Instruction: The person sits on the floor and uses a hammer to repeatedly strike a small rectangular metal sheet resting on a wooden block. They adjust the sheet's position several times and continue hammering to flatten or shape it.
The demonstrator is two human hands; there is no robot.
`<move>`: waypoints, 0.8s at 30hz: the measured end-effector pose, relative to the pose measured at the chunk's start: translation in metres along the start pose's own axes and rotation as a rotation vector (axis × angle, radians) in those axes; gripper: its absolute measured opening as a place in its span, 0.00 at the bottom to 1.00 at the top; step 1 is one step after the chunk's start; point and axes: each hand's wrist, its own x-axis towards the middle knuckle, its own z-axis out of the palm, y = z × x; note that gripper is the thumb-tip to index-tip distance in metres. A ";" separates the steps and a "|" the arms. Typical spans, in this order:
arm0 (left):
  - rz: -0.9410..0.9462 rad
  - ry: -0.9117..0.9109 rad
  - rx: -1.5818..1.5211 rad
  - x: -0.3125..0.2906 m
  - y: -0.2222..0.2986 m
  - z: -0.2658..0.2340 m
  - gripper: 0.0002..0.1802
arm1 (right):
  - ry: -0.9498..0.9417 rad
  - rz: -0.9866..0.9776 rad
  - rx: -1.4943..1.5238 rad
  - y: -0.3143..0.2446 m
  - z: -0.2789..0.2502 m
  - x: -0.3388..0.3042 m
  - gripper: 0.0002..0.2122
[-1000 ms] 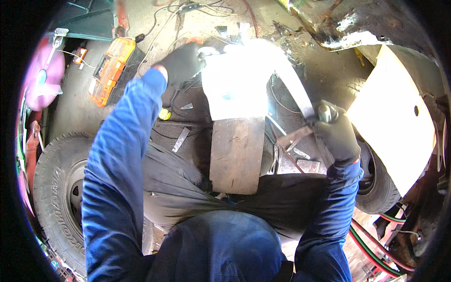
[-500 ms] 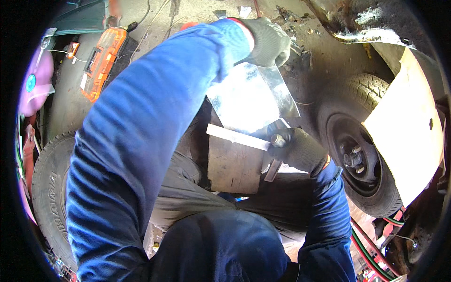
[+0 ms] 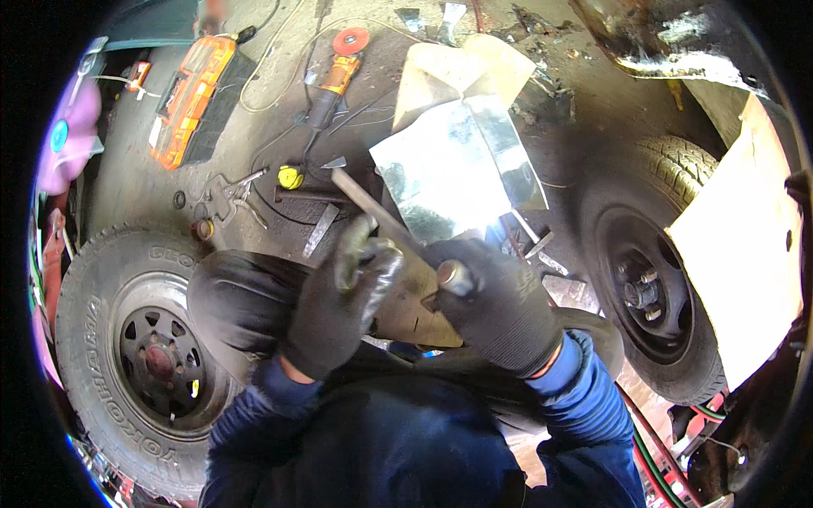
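My right hand (image 3: 491, 305), in a dark work glove, is closed around a flat metal bar (image 3: 373, 203) that slants up to the left. A round metal end (image 3: 455, 278) pokes out between its thumb and fingers; the rest is hidden. My left hand (image 3: 343, 292), gloved with shiny smears on the fingers, is beside the bar, fingers loosely curled and apart with nothing visible in them. Beyond both hands lies a bright, creased metal sheet (image 3: 449, 165). Below it, between my knees, shows a brown block (image 3: 406, 309), partly covered by my hands.
An angle grinder (image 3: 334, 85) with a red disc lies far left of the sheet, near an orange toolbox (image 3: 195, 102). Locking pliers (image 3: 241, 195) rest on the floor. Wheels stand at left (image 3: 161, 356) and right (image 3: 644, 279). Tan board (image 3: 737, 237) leans at right.
My left hand has come back from the sheet's far edge toward my body. My right hand has shifted left and nearer, tilting the bar upward. The grinder and left wheel are now uncovered.
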 end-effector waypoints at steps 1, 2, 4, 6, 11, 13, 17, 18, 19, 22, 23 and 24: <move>0.082 0.014 0.015 -0.004 -0.011 0.009 0.32 | -0.038 0.001 -0.017 -0.006 0.007 -0.003 0.22; 0.116 0.045 0.049 -0.009 -0.019 0.015 0.30 | -0.105 0.018 -0.052 -0.011 0.015 -0.004 0.24; 0.250 0.051 0.152 -0.011 -0.031 0.017 0.27 | -0.041 -0.157 0.005 -0.017 0.024 -0.003 0.25; 0.324 0.030 0.374 -0.008 -0.035 0.005 0.25 | -0.159 -0.188 0.165 -0.018 0.024 -0.002 0.24; -0.127 -0.499 -0.145 0.010 -0.022 -0.037 0.22 | 0.088 -0.023 0.097 0.003 -0.007 0.001 0.16; -0.325 -0.628 -0.035 0.027 -0.016 -0.044 0.24 | 0.221 0.099 0.052 0.017 -0.015 0.008 0.17; -0.366 -0.665 0.311 0.078 -0.017 -0.044 0.26 | 0.300 -0.002 -0.211 0.040 0.002 0.020 0.17; -0.319 -0.630 0.362 0.090 -0.019 -0.042 0.27 | 0.314 -0.014 -0.262 0.045 0.011 0.023 0.17; -0.319 -0.581 0.472 0.098 -0.023 -0.039 0.29 | 0.303 0.008 -0.314 0.049 0.018 0.024 0.17; -0.167 -0.515 0.629 0.104 -0.037 -0.030 0.36 | 0.311 -0.005 -0.413 0.059 0.034 0.023 0.18; -0.141 -0.505 0.695 0.102 -0.040 -0.028 0.37 | 0.314 0.000 -0.444 0.061 0.036 0.022 0.19; -0.050 -0.439 0.725 0.100 -0.043 -0.024 0.37 | 0.306 -0.003 -0.453 0.061 0.038 0.022 0.22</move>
